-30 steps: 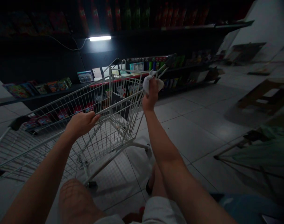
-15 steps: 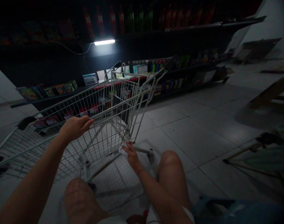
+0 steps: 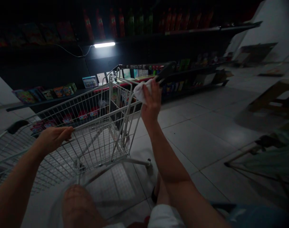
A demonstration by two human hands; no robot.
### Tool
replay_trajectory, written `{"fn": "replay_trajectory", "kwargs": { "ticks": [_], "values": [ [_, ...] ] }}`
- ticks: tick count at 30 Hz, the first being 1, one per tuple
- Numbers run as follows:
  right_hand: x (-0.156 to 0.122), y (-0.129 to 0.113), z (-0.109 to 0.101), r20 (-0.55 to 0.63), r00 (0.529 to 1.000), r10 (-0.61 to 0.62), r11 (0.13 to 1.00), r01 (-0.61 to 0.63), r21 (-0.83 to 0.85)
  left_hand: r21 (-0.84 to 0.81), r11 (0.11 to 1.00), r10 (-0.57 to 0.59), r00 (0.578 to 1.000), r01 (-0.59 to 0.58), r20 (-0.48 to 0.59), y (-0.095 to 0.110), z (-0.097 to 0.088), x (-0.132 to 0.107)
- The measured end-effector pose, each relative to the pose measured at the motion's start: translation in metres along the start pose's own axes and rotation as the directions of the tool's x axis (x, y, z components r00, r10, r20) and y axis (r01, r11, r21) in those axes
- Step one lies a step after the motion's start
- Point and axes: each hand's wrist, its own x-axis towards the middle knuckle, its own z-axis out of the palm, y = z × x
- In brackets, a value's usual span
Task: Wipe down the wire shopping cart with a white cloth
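Observation:
A wire shopping cart (image 3: 92, 122) stands in front of me, its handle (image 3: 144, 66) at the far right end. My left hand (image 3: 54, 138) is closed around the near top rail of the basket. In my right hand (image 3: 152, 100) is a white cloth (image 3: 140, 91), pressed against the wire frame just below the handle's right end. The fingers lie over the cloth and hide part of the frame there. A dark panel (image 3: 114, 115) hangs on the inside of the child-seat end. A cart wheel (image 3: 148, 162) rests on the tiles.
Behind the cart runs a dark shelf unit (image 3: 194, 30) with bottles (image 3: 113, 23) above and boxed goods (image 3: 89, 81) below. A lit tube lamp (image 3: 104, 45) hangs there. To the right are a stool (image 3: 275, 98) and a folding chair (image 3: 265, 158); something blue (image 3: 251, 215) is at bottom right.
My right hand has risen with the cloth from the cart's lower frame to just below the handle. My left hand appears farther left, still on the rail.

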Motion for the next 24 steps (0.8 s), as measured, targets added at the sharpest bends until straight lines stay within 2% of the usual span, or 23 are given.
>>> {"fn": "replay_trajectory", "kwargs": {
  "ticks": [3,5,7,10,11,13,15,16,19,21,24],
  "values": [
    [-0.062,-0.021,0.011,-0.016,0.998,-0.059,0.994,0.061,0.095,0.135,0.99,0.022,0.999,-0.025,0.025,0.032,-0.005,0.014],
    [-0.097,-0.03,0.012,-0.008,0.998,-0.055,0.99,0.055,0.133,0.15,0.98,0.132,0.991,-0.134,0.029,0.069,-0.005,0.03],
    [-0.111,-0.032,0.005,0.016,0.997,-0.071,0.987,0.068,0.146,0.098,0.97,0.224,0.975,-0.221,-0.015,0.111,-0.002,0.049],
    [-0.095,-0.017,-0.015,0.052,0.991,-0.126,0.982,0.118,0.146,0.049,0.952,0.304,0.95,-0.301,-0.075,0.169,0.007,0.077],
    [-0.081,-0.009,-0.024,0.03,0.992,-0.122,0.985,0.117,0.126,0.035,0.954,0.301,0.951,-0.299,-0.065,0.184,0.011,0.085],
    [-0.045,0.014,-0.04,-0.091,0.993,-0.073,0.996,0.078,0.052,-0.013,0.978,0.205,0.978,-0.206,-0.047,0.205,0.018,0.095],
    [-0.003,0.036,-0.049,-0.23,0.973,-0.024,0.999,0.015,-0.04,-0.048,0.991,0.124,0.989,-0.128,-0.076,0.213,0.025,0.1],
    [0.016,0.046,-0.049,-0.248,0.968,-0.023,0.997,0.004,-0.077,-0.054,0.993,0.103,0.99,-0.109,-0.1,0.214,0.027,0.101],
    [0.054,0.058,-0.033,-0.161,0.987,-0.021,0.989,-0.004,-0.151,-0.033,0.994,0.102,0.987,-0.107,-0.126,0.211,0.03,0.099],
    [0.053,0.051,-0.015,-0.145,0.989,-0.009,0.987,-0.014,-0.162,-0.021,0.993,0.113,0.986,-0.116,-0.125,0.209,0.03,0.098],
    [0.017,0.024,0.007,-0.101,0.994,-0.036,0.991,0.022,-0.128,0.006,0.993,0.119,0.984,-0.119,-0.129,0.209,0.029,0.097]
  ]
}}
